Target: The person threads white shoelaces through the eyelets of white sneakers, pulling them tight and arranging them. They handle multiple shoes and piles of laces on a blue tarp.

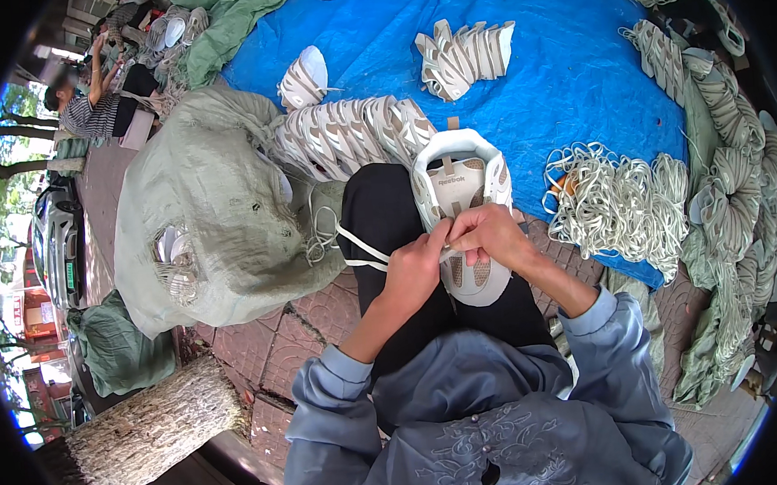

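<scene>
Head view, one moment. The person sits with a white shoe upper (458, 195) resting on a black-trousered lap (387, 216), toe end pointing away from the body.

Hands: the left hand (412, 272) and the right hand (492, 233) meet over the middle of the upper, fingertips touching. Each is pressed together in a pinch on a flat white lace (360, 248). The free length of lace runs off to the left across the lap and loops back.

Risks, judged: the free run of lace lies loose near the woven sack (207, 208) and could snag on its rough weave. The upper sits unsupported on the thigh and could roll sideways if the pull turns uneven. A flat lace can twist in an eyelet and seat badly.

Materials: the upper is mesh with smooth moulded overlays, cut with openings, soft and collapsible. The lace is flat tape. The sack is coarse grey-green woven plastic, bulging, with more uppers showing at a tear. A row of like uppers (348, 135) is stacked on edge on a blue tarpaulin (573, 66), crinkled and glossy. A tangled heap of white laces (619, 204) lies to the right. The ground is red paving brick (275, 345).
</scene>
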The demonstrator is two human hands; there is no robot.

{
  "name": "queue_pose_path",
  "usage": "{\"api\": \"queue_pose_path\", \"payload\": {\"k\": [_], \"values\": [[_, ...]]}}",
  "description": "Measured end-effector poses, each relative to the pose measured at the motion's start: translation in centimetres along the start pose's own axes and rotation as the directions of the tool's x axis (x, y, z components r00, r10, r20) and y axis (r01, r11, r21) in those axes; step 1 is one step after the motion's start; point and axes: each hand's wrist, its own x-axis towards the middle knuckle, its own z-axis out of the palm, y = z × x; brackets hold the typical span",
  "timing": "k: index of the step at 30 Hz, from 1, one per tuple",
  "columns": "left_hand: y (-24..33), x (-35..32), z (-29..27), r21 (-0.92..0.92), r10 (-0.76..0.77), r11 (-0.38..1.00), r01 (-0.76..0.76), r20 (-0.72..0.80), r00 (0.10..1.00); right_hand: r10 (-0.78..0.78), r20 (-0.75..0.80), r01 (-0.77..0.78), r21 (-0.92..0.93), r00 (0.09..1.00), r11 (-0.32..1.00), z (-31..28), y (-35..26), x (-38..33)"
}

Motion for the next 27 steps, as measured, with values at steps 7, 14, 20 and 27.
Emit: {"api": "queue_pose_path", "payload": {"k": [7, 14, 20, 27], "values": [[-0.7, 1.2, -0.6, -0.108, 0.018, 0.994, -0.014, 0.036, 0.999, 0.006, 0.079, -0.011, 0.064, 0.997, 0.998, -0.7, -0.1, 0.3], [1.1, 2.1, -2.0, 0.489, 0.001, 0.854, -0.181, 0.345, 0.939, -0.371, -0.056, 0.346, -0.257, 0.927, 0.902, -0.3, 1.2, -0.2], [-1.1, 4.5, -2.6, -0.009, -0.229, 0.96, 0.279, 0.549, 0.804, -0.576, -0.01, 0.47, -0.567, 0.817, 0.676, -1.3, 1.6, -0.1], [-0.2, 3.6, -1.8, 0.038, -0.246, 0.966, 0.257, 0.448, 0.859, -0.766, 0.063, 0.516, -0.774, 0.639, 0.367, 1.1, 3.0, -0.3]]}}
